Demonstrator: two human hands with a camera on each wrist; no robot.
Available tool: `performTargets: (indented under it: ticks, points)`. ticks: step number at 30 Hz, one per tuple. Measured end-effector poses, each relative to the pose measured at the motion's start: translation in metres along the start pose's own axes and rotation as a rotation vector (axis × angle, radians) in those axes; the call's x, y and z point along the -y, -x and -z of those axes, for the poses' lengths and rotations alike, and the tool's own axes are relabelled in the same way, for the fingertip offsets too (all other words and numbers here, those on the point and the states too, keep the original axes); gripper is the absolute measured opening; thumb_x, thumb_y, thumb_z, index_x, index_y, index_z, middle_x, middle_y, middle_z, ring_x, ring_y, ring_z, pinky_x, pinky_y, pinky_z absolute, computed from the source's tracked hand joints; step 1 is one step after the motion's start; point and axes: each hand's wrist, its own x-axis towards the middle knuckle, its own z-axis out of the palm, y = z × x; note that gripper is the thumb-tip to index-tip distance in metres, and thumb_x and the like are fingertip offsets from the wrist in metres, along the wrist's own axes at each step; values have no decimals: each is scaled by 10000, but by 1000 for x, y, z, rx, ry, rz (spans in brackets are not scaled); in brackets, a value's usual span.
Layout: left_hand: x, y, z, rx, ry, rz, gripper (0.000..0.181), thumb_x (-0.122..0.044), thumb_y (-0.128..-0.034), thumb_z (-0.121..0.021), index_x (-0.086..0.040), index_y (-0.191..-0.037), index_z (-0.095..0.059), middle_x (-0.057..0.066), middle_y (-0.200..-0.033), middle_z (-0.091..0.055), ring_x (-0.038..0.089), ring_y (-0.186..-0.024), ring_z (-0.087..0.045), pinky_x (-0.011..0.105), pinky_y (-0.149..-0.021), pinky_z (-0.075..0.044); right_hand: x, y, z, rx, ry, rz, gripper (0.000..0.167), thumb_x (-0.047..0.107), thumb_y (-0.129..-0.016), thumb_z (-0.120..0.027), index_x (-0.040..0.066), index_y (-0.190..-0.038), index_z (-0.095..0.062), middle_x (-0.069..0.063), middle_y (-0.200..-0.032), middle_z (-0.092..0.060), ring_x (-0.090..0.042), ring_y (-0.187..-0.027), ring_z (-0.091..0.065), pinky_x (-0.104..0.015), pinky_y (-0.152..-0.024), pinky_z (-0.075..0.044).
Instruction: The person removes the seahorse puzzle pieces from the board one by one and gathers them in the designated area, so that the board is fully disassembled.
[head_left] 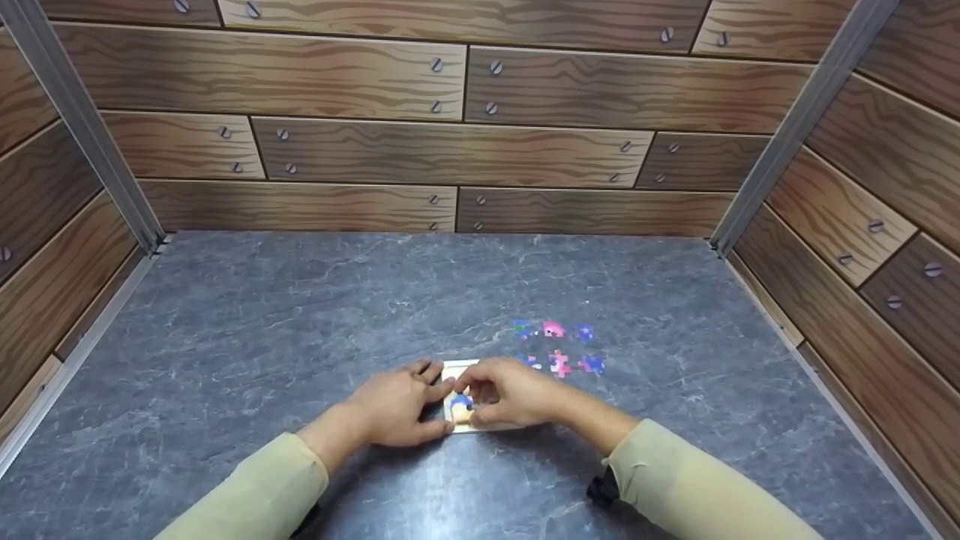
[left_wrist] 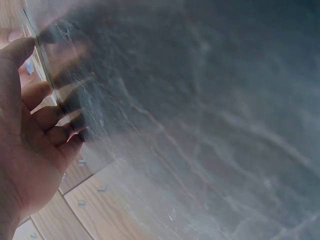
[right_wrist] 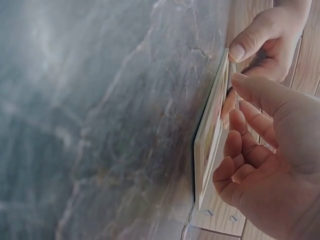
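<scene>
A small pale-framed puzzle board lies flat on the table in the head view, partly covered by both hands. At its left edge rests my left hand, thumb by the near corner and fingers along the side. My right hand is over the board, thumb and index finger bent around a blue and yellow puzzle piece. Seen from the right wrist, the board appears edge-on beside the curled fingers. The left wrist view shows the left hand with its fingertips against the board's side.
Several loose puzzle pieces lie in two rows beyond the right hand, among them a pink piece, a pink-red piece and a blue-purple piece. Wood-patterned walls enclose the grey marbled table at the back and sides.
</scene>
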Motion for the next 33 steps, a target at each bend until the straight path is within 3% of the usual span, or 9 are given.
performTargets:
  ticks: [13, 21, 28, 33]
  points:
    - [-1, -2, 3, 47, 23, 35, 722, -586, -1026, -585, -137, -1587, -519, 219, -1624, -437, 432, -1502, -409, 571, -1152, -438, -1, 12, 19, -59, 41, -56, 376, 173, -868, -847, 106, -1220, -737, 8, -1019, -692, -163, -970, -618, -354, -884, -510]
    - [-2, -1, -1, 29, 42, 27, 724, -582, -1016, -604, -117, -1568, -543, 232, -1603, -461, 449, -1485, -428, 575, -1138, -452, -6, 25, 27, -78, 45, -84, 360, 127, -898, -806, 111, -1249, -726, 23, -1036, -680, -180, -949, -619, -331, -805, -520]
    - [-2, -3, 0, 47, 49, 33, 728, -587, -1020, -600, -119, -1573, -536, 227, -1608, -458, 445, -1490, -423, 576, -1138, -452, -15, 37, 33, -117, 33, -73, 348, 132, -895, -839, 87, -1224, -734, -1, -1019, -691, -248, -976, -653, -470, -865, -557]
    - [-1, -3, 2, 56, 45, 34, 725, -586, -1025, -597, -122, -1578, -531, 219, -1616, -452, 437, -1496, -418, 574, -1144, -446, -20, 44, 38, -129, 23, -94, 357, 170, -907, -847, 86, -1235, -735, 22, -1051, -705, -240, -999, -663, -486, -885, -560]
